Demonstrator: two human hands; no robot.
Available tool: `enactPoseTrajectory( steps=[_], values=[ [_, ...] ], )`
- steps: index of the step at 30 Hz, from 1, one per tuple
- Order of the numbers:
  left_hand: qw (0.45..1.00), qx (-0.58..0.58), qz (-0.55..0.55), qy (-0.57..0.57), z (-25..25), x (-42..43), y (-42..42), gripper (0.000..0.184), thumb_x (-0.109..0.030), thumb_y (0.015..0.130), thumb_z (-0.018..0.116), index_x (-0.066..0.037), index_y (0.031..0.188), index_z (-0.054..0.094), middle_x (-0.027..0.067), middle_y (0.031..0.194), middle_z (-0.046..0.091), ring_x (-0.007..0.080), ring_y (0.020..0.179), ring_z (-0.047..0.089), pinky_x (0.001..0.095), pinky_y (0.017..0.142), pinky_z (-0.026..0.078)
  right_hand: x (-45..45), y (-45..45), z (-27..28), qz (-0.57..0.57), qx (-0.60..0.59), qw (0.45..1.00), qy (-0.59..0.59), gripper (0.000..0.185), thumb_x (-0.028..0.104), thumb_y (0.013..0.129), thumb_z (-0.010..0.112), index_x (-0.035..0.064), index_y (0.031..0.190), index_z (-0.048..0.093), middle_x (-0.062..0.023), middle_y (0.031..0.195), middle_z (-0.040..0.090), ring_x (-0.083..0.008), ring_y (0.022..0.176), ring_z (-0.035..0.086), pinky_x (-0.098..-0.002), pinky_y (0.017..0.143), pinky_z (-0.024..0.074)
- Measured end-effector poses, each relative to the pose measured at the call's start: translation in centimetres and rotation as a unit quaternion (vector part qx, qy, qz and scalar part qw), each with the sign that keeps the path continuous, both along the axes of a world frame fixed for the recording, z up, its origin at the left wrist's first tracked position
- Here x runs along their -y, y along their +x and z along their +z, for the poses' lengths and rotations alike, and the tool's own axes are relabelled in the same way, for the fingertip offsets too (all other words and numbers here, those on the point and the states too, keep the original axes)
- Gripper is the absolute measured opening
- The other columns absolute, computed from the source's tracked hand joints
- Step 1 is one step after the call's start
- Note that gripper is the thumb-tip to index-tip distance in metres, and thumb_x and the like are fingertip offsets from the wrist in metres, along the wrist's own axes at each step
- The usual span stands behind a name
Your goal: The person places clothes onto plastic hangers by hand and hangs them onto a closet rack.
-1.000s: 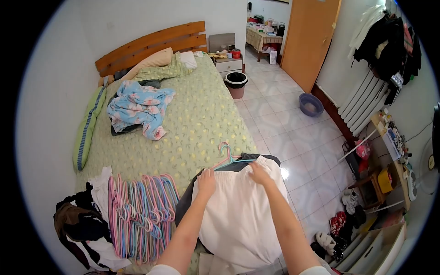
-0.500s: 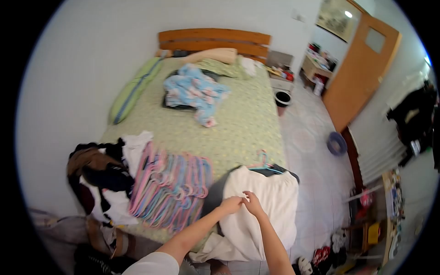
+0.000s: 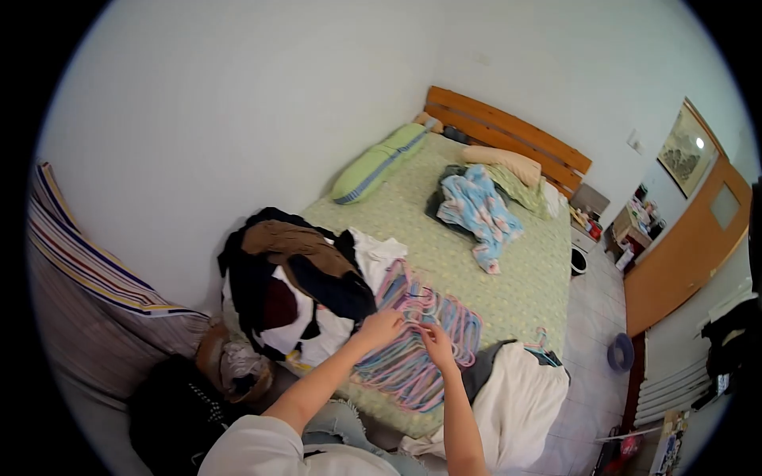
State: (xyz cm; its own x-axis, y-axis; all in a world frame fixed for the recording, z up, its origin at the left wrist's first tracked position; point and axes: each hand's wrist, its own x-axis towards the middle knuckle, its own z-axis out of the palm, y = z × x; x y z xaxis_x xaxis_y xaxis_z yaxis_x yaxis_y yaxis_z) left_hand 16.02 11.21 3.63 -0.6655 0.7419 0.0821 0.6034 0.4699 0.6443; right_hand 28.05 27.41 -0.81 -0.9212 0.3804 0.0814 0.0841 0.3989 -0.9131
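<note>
My left hand (image 3: 383, 327) is at the upper left part of a spread of plastic hangers (image 3: 413, 373), its fingers curled in. Whether it grips a hanger there I cannot make out. Close by on the right, my right hand (image 3: 435, 345) reaches over the same hangers with fingers stretched out among the hooks. The hangers are pink, blue and lilac, lying in a dense overlapping row on the bed. To their right lies a white garment (image 3: 520, 397) over a dark one, with a hanger hook (image 3: 541, 337) sticking out at its top.
A heap of dark, brown and white clothes (image 3: 298, 262) lies left of the hangers. Farther up the bed (image 3: 381, 222) are a blue patterned cloth (image 3: 480, 210) and a long green pillow (image 3: 381, 163). A striped curtain (image 3: 103, 270) hangs at the left; a purple basin (image 3: 621, 353) stands on the floor.
My view has turned left. Both hands have moved from above the white garment to the hangers on its left, and are slightly farther apart.
</note>
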Motion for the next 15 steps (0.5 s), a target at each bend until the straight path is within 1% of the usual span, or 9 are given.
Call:
enactPoseTrajectory(
  steps=[1, 4, 5, 6, 8, 9, 10, 12, 15],
  values=[
    [0.999, -0.02, 0.025, 0.0, 0.6, 2.2, -2.1, 0.021, -0.022, 0.087, 0.048, -0.009, 0.091, 0.064, 0.0123, 0.093, 0.064, 0.0342, 0.09, 0.061, 0.0471, 0.072, 0.049, 1.9, -2.0, 0.5, 0.0, -0.018, 1.0, -0.01, 0.025, 0.014, 0.088, 0.056, 0.0052, 0.111, 0.062, -0.0136, 0.104, 0.06, -0.0245, 0.088, 0.062, -0.0335, 0.073, 0.0503],
    [0.995, -0.067, 0.068, -0.002, 2.0, 7.6, -7.9, 0.019, -0.019, 0.086, 0.049, -0.01, 0.09, 0.065, 0.0127, 0.091, 0.063, 0.033, 0.085, 0.062, 0.0448, 0.071, 0.05, 6.5, -7.1, 3.2, 0.041, -0.004, 0.999, 0.026, 0.025, 0.016, 0.091, 0.055, 0.004, 0.111, 0.062, -0.0112, 0.103, 0.06, -0.0206, 0.087, 0.061, -0.0318, 0.072, 0.0493],
    [0.993, -0.086, 0.081, 0.007, 2.2, 9.1, -9.6, 0.018, -0.018, 0.085, 0.049, -0.01, 0.089, 0.065, 0.0125, 0.09, 0.062, 0.0326, 0.085, 0.062, 0.0443, 0.071, 0.05, 7.6, -8.7, 2.9, 0.056, -0.027, 0.998, 0.03, 0.024, 0.014, 0.09, 0.056, 0.0043, 0.111, 0.062, -0.0116, 0.102, 0.058, -0.021, 0.084, 0.061, -0.0322, 0.072, 0.0487],
    [0.99, -0.104, 0.093, 0.015, 1.9, 10.4, -11.4, 0.017, -0.017, 0.084, 0.05, -0.01, 0.088, 0.065, 0.0124, 0.089, 0.061, 0.0322, 0.084, 0.062, 0.0438, 0.071, 0.051, 8.7, -9.7, 3.0, 0.063, -0.02, 0.997, 0.031, 0.024, 0.013, 0.089, 0.056, 0.0044, 0.111, 0.062, -0.0118, 0.103, 0.057, -0.0213, 0.084, 0.061, -0.0324, 0.073, 0.0486],
    [0.982, -0.121, 0.145, -0.003, 1.0, 12.5, -15.6, 0.016, -0.015, 0.08, 0.054, -0.011, 0.088, 0.067, 0.011, 0.093, 0.061, 0.0315, 0.086, 0.062, 0.0427, 0.073, 0.051, 10.4, -11.6, 3.4, 0.073, -0.008, 0.997, 0.033, 0.024, 0.012, 0.089, 0.056, 0.0045, 0.111, 0.061, -0.012, 0.103, 0.055, -0.0219, 0.085, 0.061, -0.0328, 0.074, 0.0485],
    [0.976, -0.121, 0.179, -0.023, 1.3, 13.6, -17.1, 0.017, -0.013, 0.08, 0.055, -0.012, 0.089, 0.069, 0.0105, 0.096, 0.06, 0.0317, 0.09, 0.06, 0.0423, 0.075, 0.051, 11.1, -12.0, 4.1, 0.088, 0.001, 0.996, 0.027, 0.024, 0.011, 0.089, 0.056, 0.0042, 0.112, 0.061, -0.012, 0.103, 0.053, -0.0229, 0.089, 0.061, -0.032, 0.078, 0.0482],
    [0.967, -0.124, 0.216, -0.047, 0.7, 14.4, -19.0, 0.02, -0.008, 0.079, 0.055, -0.013, 0.089, 0.071, 0.0109, 0.102, 0.059, 0.0324, 0.096, 0.057, 0.0431, 0.076, 0.051, 11.6, -12.3, 4.2, 0.092, 0.01, 0.995, 0.026, 0.024, 0.011, 0.089, 0.056, 0.004, 0.112, 0.061, -0.0122, 0.103, 0.053, -0.0231, 0.09, 0.061, -0.0321, 0.078, 0.0482],
    [0.951, -0.144, 0.267, -0.064, 0.0, 15.7, -21.6, 0.026, -0.001, 0.078, 0.056, -0.008, 0.101, 0.068, 0.0125, 0.11, 0.055, 0.0339, 0.101, 0.054, 0.0432, 0.078, 0.051, 12.4, -13.0, 4.3, 0.098, 0.026, 0.995, 0.021, 0.024, 0.011, 0.089, 0.056, 0.0037, 0.112, 0.061, -0.0126, 0.104, 0.053, -0.0236, 0.092, 0.061, -0.0324, 0.08, 0.0483],
    [0.922, -0.181, 0.33, -0.094, -0.2, 16.7, -23.5, 0.035, 0.002, 0.079, 0.059, -0.003, 0.113, 0.06, 0.0131, 0.114, 0.052, 0.0356, 0.105, 0.052, 0.0423, 0.079, 0.052, 12.7, -13.6, 3.6, 0.097, 0.041, 0.994, 0.04, 0.024, 0.01, 0.089, 0.055, 0.0028, 0.111, 0.061, -0.0137, 0.105, 0.053, -0.0245, 0.092, 0.062, -0.0327, 0.079, 0.0492]
  ],
)
